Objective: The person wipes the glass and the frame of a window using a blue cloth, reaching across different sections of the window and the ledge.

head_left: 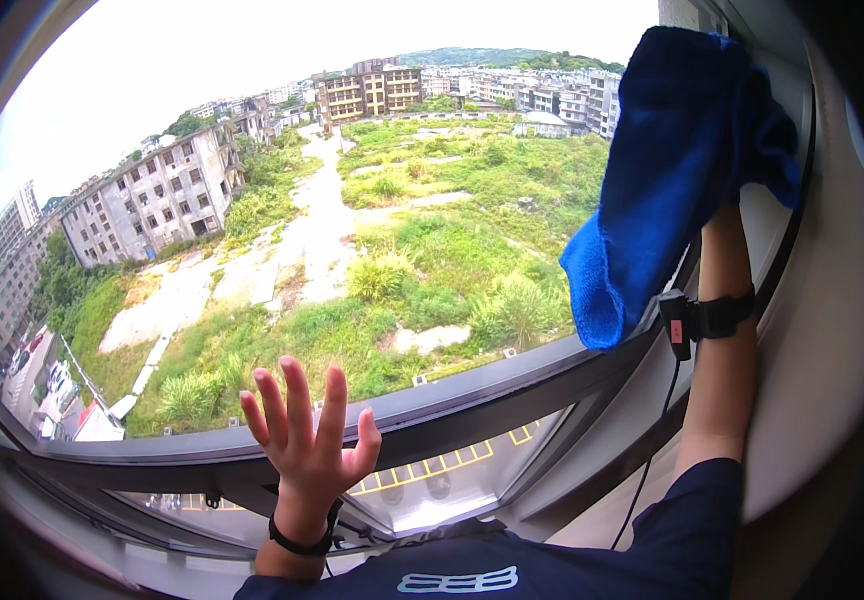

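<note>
A blue cloth (664, 170) hangs over my raised right hand, at the upper right side of the window. It covers that hand's fingers, so only my wrist and forearm show below it. One corner of the cloth droops to the left, in front of the glass. My left hand (302, 430) is up at the lower middle, fingers spread and nothing in it. It is in front of the window's lower frame bar (452, 400), with the fingertips over the glass (372, 300). Whether they touch the glass, I cannot tell.
A black strap with a small box (687, 318) is on my right wrist, and a thin cable (649, 450) runs down from it. A black band (302, 545) circles my left wrist. The pale wall (822, 330) rises close on the right. Outside are overgrown ground and buildings.
</note>
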The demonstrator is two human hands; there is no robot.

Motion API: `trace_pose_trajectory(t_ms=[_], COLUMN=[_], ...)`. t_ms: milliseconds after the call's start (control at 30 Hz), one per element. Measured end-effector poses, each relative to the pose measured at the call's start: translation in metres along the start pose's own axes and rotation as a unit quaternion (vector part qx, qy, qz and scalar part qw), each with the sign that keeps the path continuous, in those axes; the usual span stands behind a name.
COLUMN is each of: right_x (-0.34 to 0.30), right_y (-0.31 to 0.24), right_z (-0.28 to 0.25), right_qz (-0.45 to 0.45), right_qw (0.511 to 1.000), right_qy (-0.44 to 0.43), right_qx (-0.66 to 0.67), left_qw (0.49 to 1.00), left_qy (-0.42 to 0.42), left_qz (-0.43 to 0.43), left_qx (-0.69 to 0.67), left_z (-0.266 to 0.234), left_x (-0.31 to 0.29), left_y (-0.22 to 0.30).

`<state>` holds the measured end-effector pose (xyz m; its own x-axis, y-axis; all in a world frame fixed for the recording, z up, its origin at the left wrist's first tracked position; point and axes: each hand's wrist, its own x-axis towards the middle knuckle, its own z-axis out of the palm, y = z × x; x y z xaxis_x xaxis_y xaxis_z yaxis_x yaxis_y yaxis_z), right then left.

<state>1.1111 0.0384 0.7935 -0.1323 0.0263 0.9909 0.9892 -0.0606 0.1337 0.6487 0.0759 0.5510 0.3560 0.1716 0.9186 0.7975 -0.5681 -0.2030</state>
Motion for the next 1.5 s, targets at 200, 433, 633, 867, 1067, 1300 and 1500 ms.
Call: trace_pose_trajectory(t_ms=[200,433,633,867,1067,1300,1500], right_x=[-0.05,-0.067,0.009,-0.003,-0.072,-0.05,0.018], right_y=[-0.172,-0.266,-0.118,-0.068,-0.256,-0.24,-0.044], right_z=[-0.015,0.005,0.016,0.0,-0.018,-0.006,-0.011], right_qz=[-0.172,-0.301,-0.097,-0.069,-0.387,-0.41,-0.096], right_qw=[0.964,0.862,0.989,0.994,0.825,0.883,0.993], right_qy=[-0.129,-0.243,-0.019,-0.031,-0.282,-0.137,-0.044], right_qx=[0.158,0.327,0.112,0.083,0.301,0.181,0.045], left_qw=[0.999,0.995,0.998,0.999,1.0,1.0,0.998], left_qy=[-0.005,0.048,0.001,0.027,0.004,0.012,0.055], left_qz=[-0.001,-0.024,0.013,0.024,-0.021,-0.013,0.02], left_qx=[0.042,0.08,0.058,0.039,-0.013,-0.005,-0.027], left_z=[-0.003,0.039,0.003,0.005,0.003,0.012,0.003], left_x=[-0.001,-0.024,-0.015,-0.01,-0.014,-0.025,-0.009], left_y=[-0.001,-0.014,-0.006,0.0,-0.006,-0.011,-0.006])
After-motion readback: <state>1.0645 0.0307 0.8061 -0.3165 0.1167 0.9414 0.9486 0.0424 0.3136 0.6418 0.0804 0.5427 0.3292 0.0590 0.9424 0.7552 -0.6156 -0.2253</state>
